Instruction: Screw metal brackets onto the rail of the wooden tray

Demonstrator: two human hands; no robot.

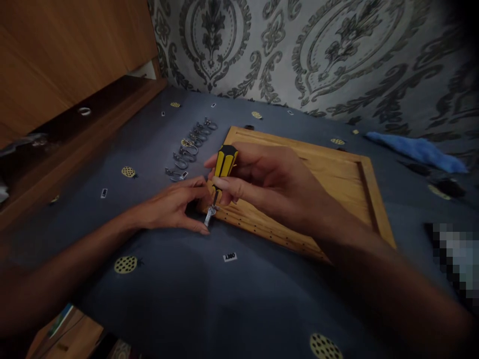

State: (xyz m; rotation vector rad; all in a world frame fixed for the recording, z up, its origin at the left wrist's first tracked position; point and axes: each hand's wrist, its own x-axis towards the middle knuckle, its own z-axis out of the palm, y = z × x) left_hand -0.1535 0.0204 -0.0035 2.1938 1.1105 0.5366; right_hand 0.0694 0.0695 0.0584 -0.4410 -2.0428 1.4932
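Note:
Wrapped in the fingers of my right hand is a yellow-and-black screwdriver, held nearly upright with its shaft pointing down. Its tip meets a small shiny metal fitting at the near left corner of a framed wooden panel. My left hand steadies that fitting, thumb at its lower end and the other fingers curled near the panel's corner, partly hidden. Small dark holes run in a line along the panel's near edge. Beyond my left hand several metal loop-shaped fittings lie in a row.
A dark blue cloth with pineapple prints covers the surface. At the right lie a bright blue cloth and a dark object. A wooden cabinet with a ledge borders the left; a patterned wall stands behind.

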